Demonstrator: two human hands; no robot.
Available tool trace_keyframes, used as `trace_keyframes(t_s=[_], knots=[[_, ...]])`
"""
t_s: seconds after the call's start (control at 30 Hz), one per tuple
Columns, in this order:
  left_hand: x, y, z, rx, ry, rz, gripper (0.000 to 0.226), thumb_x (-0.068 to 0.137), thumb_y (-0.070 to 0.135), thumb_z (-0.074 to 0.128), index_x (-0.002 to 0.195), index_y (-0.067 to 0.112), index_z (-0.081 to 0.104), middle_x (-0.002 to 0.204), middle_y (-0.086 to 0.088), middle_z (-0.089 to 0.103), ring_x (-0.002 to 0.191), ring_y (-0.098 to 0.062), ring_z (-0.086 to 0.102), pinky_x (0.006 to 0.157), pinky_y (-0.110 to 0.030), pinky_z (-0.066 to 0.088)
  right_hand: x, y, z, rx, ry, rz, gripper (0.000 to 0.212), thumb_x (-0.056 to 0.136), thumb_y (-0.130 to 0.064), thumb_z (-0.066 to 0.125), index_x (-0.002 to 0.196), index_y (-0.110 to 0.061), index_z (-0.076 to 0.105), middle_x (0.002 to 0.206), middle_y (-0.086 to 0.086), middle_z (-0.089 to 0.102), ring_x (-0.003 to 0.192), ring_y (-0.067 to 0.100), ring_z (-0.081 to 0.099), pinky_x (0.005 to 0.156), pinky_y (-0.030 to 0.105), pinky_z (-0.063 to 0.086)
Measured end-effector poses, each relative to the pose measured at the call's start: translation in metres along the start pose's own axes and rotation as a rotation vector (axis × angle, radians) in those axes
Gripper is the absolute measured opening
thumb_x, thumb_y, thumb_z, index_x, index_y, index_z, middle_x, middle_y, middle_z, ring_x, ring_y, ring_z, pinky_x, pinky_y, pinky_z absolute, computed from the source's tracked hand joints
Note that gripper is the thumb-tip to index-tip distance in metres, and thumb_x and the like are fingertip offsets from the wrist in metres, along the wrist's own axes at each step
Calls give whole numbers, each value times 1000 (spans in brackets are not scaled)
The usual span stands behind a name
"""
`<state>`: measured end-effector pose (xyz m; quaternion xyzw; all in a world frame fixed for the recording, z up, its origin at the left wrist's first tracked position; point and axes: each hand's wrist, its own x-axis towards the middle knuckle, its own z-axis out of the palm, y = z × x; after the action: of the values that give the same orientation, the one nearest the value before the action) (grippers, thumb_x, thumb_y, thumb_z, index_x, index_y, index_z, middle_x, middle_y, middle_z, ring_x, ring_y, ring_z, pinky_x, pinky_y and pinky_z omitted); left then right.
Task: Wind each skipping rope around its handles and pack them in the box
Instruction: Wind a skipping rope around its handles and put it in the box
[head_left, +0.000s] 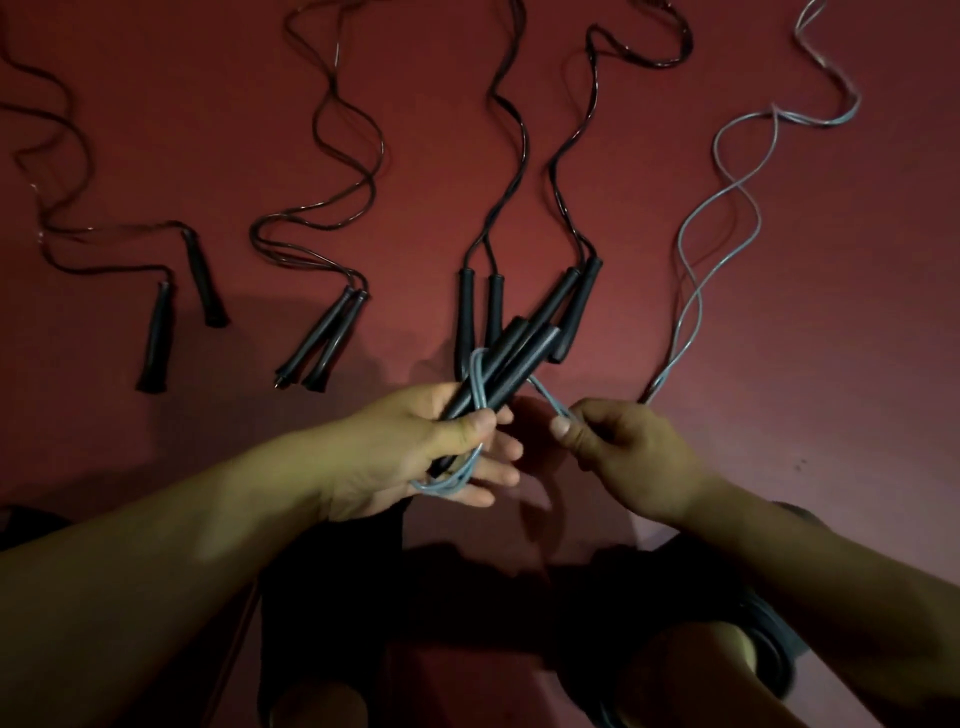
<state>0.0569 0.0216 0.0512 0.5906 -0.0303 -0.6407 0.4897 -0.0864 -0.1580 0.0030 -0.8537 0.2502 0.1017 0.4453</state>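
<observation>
My left hand (441, 452) grips two black handles (511, 358) side by side, with a few loops of light blue rope (478, 379) wound round them. My right hand (618, 447) pinches the same blue rope just right of the handles. The rest of that blue rope (727, 197) trails away across the red floor to the upper right. Several other skipping ropes with black handles lie unwound on the floor: one at the far left (156, 338), one left of centre (327, 338), and two in the middle (465, 312) (576, 301). No box is in view.
The red floor (831, 364) stretches to the right of the blue rope. My knees and dark shorts (363, 597) fill the bottom of the view, under my forearms.
</observation>
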Motion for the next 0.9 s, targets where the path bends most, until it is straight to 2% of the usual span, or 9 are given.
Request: trace_keyframes(t_s=[0.07,0.13,0.2,0.27,0.53,0.63,0.7,0.77,0.9], knots=[[2,-3,-2,32,59,-1,12,101,19,49,109,16,58,89,-4,76,79,-22,74,63,-31,59,-3,-4,0,-91,-70,-60,22,95,-40,56,76,-28,58,62,-10,60,59,2,52,61,23,41],[4,-8,-2,88,140,0,12,101,22,49,110,15,56,84,-4,76,62,-15,69,54,-26,56,-9,-10,6,-240,-104,-157,12,95,-39,55,104,-33,60,78,-10,67,74,13,61,67,26,42],[6,-13,-4,134,187,-16,16,102,22,49,113,12,55,81,-4,73,56,-13,65,51,-24,53,-14,-19,9,-356,-132,-207,35,95,-39,51,130,-35,51,105,-2,70,98,25,63,78,32,45],[8,-16,-7,175,222,-34,18,103,22,48,115,10,55,80,-5,71,53,-11,64,50,-23,52,-17,-28,8,-381,-153,-236,45,97,-43,44,141,-34,43,121,1,66,110,27,60,86,35,45],[19,-27,-14,330,306,-40,7,103,20,47,101,19,54,76,-3,64,48,-9,56,45,-23,49,-23,-42,4,-337,-282,-341,45,93,-52,32,122,-26,55,112,-2,67,102,22,62,82,39,50],[26,-32,-10,368,356,-22,11,103,22,48,102,14,56,76,-5,62,47,-11,55,45,-25,49,-25,-48,6,-294,-324,-376,32,95,-48,36,97,-23,55,100,-1,65,93,22,61,76,38,48],[31,-35,-6,442,401,1,13,102,23,50,105,13,57,76,-4,60,46,-12,56,45,-26,49,-24,-52,6,-293,-321,-405,27,97,-45,39,91,-22,53,94,0,64,88,22,59,73,35,45],[32,-36,-4,507,420,16,9,101,24,51,104,17,56,71,-1,59,44,-11,55,44,-25,47,-24,-54,3,-286,-298,-418,26,98,-41,41,90,-21,55,92,0,65,86,20,58,70,28,41],[31,-30,-11,531,270,-17,9,102,20,50,106,17,57,71,0,60,46,-9,53,42,-22,44,-27,-54,-2,-276,-224,-442,41,97,-45,37,106,-15,64,96,-2,69,88,18,61,74,33,48]])
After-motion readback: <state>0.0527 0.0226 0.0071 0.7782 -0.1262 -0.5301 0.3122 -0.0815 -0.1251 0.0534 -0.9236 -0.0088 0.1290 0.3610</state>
